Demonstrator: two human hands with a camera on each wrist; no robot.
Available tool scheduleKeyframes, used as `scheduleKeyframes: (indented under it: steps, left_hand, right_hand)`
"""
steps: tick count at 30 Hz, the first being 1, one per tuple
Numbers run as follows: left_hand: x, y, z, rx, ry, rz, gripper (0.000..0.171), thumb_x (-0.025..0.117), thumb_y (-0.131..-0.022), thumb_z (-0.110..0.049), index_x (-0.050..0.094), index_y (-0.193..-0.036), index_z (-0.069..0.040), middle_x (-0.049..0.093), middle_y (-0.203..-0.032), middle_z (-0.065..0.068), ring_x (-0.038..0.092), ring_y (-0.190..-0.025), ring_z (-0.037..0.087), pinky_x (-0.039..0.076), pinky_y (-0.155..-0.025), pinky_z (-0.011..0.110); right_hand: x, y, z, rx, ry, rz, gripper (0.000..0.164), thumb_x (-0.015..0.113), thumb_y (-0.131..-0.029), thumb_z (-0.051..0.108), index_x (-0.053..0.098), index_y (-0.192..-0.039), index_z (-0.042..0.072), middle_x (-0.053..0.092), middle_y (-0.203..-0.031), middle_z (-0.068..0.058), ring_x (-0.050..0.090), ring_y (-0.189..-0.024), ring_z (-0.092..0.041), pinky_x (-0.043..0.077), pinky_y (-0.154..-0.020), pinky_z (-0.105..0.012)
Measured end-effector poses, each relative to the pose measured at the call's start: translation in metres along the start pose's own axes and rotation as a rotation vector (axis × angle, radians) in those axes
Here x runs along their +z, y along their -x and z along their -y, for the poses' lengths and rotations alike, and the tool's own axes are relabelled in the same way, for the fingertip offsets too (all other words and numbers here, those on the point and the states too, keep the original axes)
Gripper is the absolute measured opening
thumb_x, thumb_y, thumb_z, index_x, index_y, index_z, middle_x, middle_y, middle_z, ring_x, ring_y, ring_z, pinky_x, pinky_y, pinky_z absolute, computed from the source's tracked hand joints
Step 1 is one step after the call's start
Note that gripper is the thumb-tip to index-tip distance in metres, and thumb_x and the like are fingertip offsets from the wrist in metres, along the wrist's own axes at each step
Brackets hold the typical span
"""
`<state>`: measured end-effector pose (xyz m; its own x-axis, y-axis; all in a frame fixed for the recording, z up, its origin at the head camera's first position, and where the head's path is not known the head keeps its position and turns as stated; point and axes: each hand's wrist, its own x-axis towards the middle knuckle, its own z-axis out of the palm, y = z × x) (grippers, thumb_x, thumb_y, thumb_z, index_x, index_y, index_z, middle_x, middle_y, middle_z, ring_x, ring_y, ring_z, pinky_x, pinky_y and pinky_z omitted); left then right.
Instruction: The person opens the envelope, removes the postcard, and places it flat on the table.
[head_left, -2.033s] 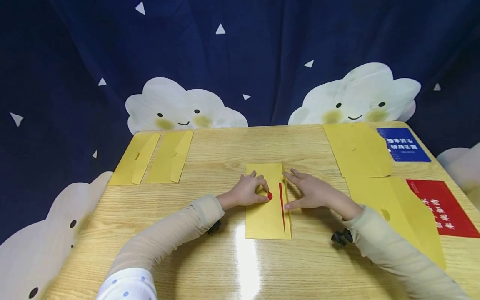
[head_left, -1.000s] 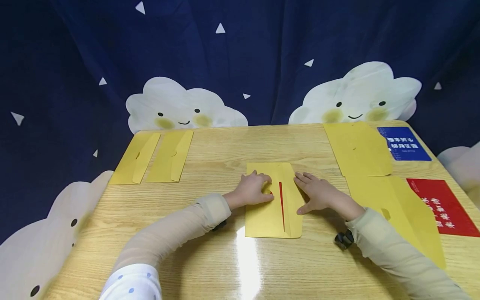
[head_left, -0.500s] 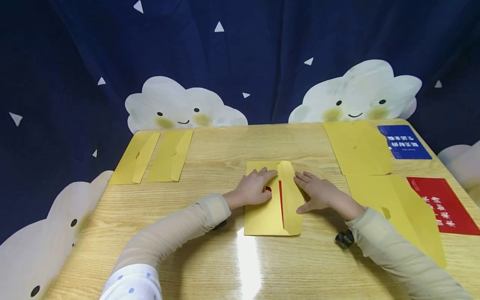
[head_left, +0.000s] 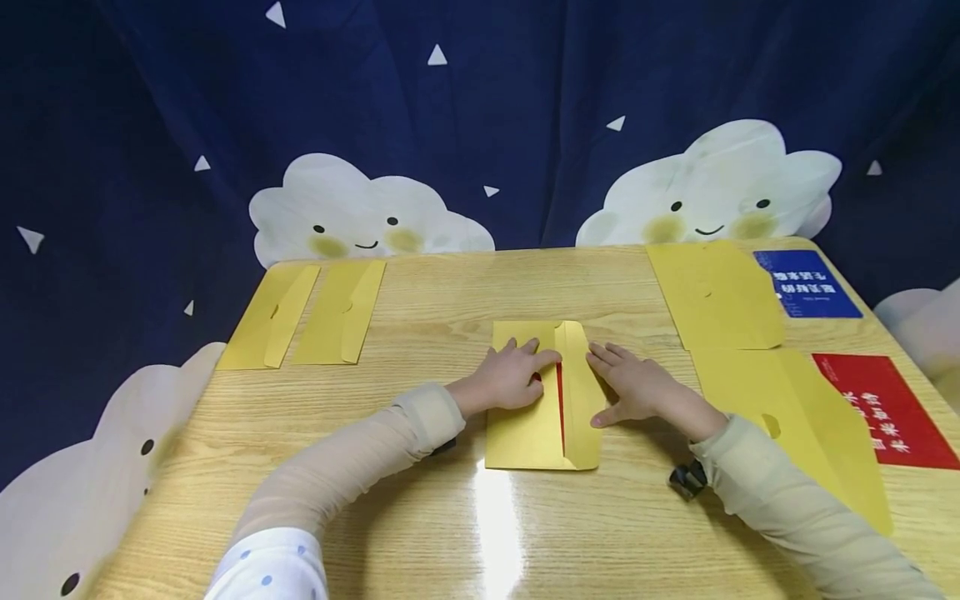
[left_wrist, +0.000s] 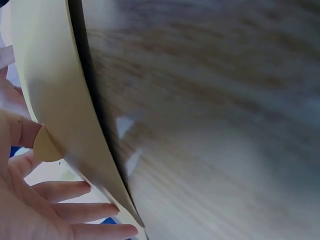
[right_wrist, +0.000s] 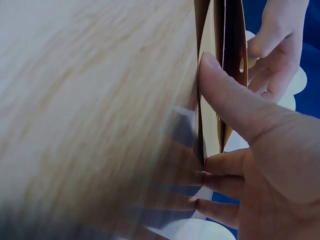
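Note:
A yellow envelope lies at the middle of the table, its flap folded out to the right. A red strip shows in the slit beside the flap. My left hand lies over the envelope's upper side. Its thumb and index finger hold the small rounded tab at the cut-out, while the other fingers are spread over the paper. My right hand rests with straight fingers at the flap's right edge. In the right wrist view, the thumb presses on the flap, and the mouth gapes.
Two yellow envelopes lie at the back left. On the right are two larger yellow envelopes, a blue card and a red card. A dark curtain with clouds hangs behind the wooden table.
The flap has swung out flat to the right, and the right hand has shifted right onto its edge. The left index finger has stretched towards the slit.

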<state>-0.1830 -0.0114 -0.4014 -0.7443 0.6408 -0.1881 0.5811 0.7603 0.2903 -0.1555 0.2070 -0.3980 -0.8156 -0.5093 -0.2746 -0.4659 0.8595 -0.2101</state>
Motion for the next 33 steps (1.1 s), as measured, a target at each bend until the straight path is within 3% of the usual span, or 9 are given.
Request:
scheduleKeyframes:
  steps: [5,10,15,19,23,28,33]
  left_hand:
    - [-0.0012,-0.0016,-0.0061,-0.006,-0.034,-0.030,0.041,0.041,-0.092,-0.037,0.044,-0.131,-0.025,0.044,-0.134,0.015,0.043,-0.115,0.045,0.038,-0.083,0.062]
    - [0.0015,-0.0038,-0.0107,-0.025,-0.066,-0.041,0.061,0.050,-0.081,-0.061,0.043,-0.129,-0.024,0.049,-0.125,0.015,0.050,-0.105,0.040,0.046,-0.075,0.053]
    - [0.0034,-0.0050,-0.0096,-0.020,-0.050,-0.049,0.059,0.056,-0.080,-0.056,0.043,-0.127,-0.022,0.046,-0.130,0.020,0.048,-0.109,0.044,0.046,-0.076,0.052]
    - [0.0033,-0.0048,-0.0056,0.025,-0.009,-0.092,0.054,0.057,-0.080,-0.050,0.045,-0.123,-0.019,0.051,-0.122,0.017,0.053,-0.104,0.036,0.042,-0.088,0.048]
    - [0.0029,-0.0045,-0.0026,0.056,0.010,-0.110,0.051,0.056,-0.081,-0.045,0.046,-0.122,-0.018,0.050,-0.124,0.017,0.051,-0.111,0.032,0.033,-0.098,0.045]
    - [0.0011,-0.0056,-0.0038,0.063,-0.001,-0.083,0.048,0.051,-0.083,-0.041,0.046,-0.123,-0.016,0.043,-0.133,0.019,0.047,-0.118,0.029,0.028,-0.102,0.046]
    - [-0.0001,-0.0056,-0.0063,0.038,0.005,-0.022,0.048,0.043,-0.089,-0.038,0.044,-0.133,-0.017,0.033,-0.142,0.020,0.039,-0.124,0.036,0.028,-0.100,0.051]
  right_hand:
    - [0.0000,0.0002,-0.0003,0.006,0.002,0.000,0.101,0.071,-0.068,0.054,0.030,-0.139,-0.006,0.021,-0.146,-0.023,0.020,-0.131,-0.042,0.032,-0.086,-0.066]
    - [0.0003,-0.0006,0.0001,0.009,0.011,-0.005,0.102,0.071,-0.067,0.054,0.031,-0.138,-0.007,0.022,-0.145,-0.023,0.020,-0.131,-0.042,0.033,-0.085,-0.066]
    - [0.0007,-0.0012,0.0005,0.009,0.012,-0.009,0.102,0.072,-0.067,0.054,0.031,-0.138,-0.007,0.023,-0.145,-0.023,0.021,-0.131,-0.042,0.034,-0.084,-0.065]
    - [0.0005,-0.0007,0.0006,0.013,0.008,-0.015,0.102,0.072,-0.067,0.054,0.032,-0.137,-0.007,0.023,-0.145,-0.023,0.021,-0.130,-0.042,0.033,-0.085,-0.065]
    - [0.0001,-0.0002,0.0010,0.014,-0.001,-0.013,0.101,0.072,-0.067,0.054,0.031,-0.138,-0.007,0.023,-0.145,-0.023,0.020,-0.131,-0.042,0.032,-0.086,-0.066]
    - [0.0003,-0.0006,0.0008,0.011,0.009,-0.006,0.101,0.071,-0.068,0.054,0.031,-0.138,-0.007,0.022,-0.145,-0.023,0.020,-0.131,-0.042,0.033,-0.086,-0.065]
    - [0.0000,-0.0005,0.0011,0.006,0.019,-0.005,0.101,0.071,-0.068,0.054,0.031,-0.138,-0.007,0.022,-0.145,-0.024,0.021,-0.131,-0.042,0.034,-0.085,-0.064]
